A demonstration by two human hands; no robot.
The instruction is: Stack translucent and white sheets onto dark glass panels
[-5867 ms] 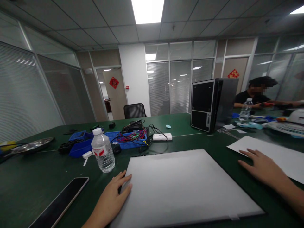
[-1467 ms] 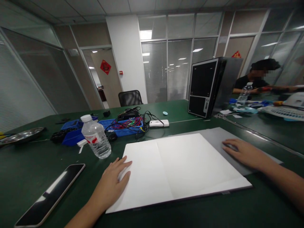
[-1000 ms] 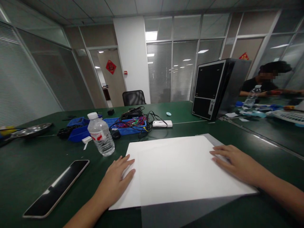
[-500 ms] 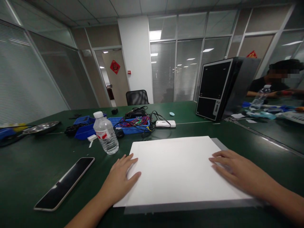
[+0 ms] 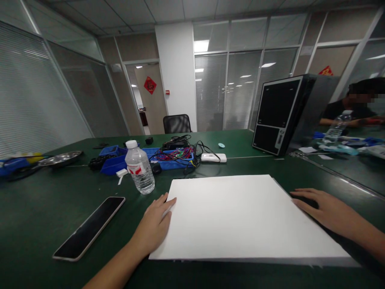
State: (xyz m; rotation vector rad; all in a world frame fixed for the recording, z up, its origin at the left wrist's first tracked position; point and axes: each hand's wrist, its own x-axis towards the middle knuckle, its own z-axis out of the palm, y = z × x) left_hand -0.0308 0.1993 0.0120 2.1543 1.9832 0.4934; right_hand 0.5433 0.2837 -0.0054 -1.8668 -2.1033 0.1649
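A large white sheet of paper lies flat on the green table, with a thin grey layer showing along its front and right edges. My left hand rests at the sheet's left edge, fingertips and thumb on or against it, fingers stretched out. Beyond the opposite edge, my right hand has its fingers extended, the tips close to the paper's border; whether they touch it I cannot tell. Neither hand grips anything. Left of the paper stands a clear water bottle with a white cap. A dark-screened phone lies nearer me.
Behind the paper are a blue tray of tangled wires and a white device. A black computer case stands at the back right. Blue bins and a metal dish sit left. Another person sits far right.
My right hand has moved right, off the paper to beside its edge. Less of the grey layer shows at the front and right. The whole view has shifted slightly.
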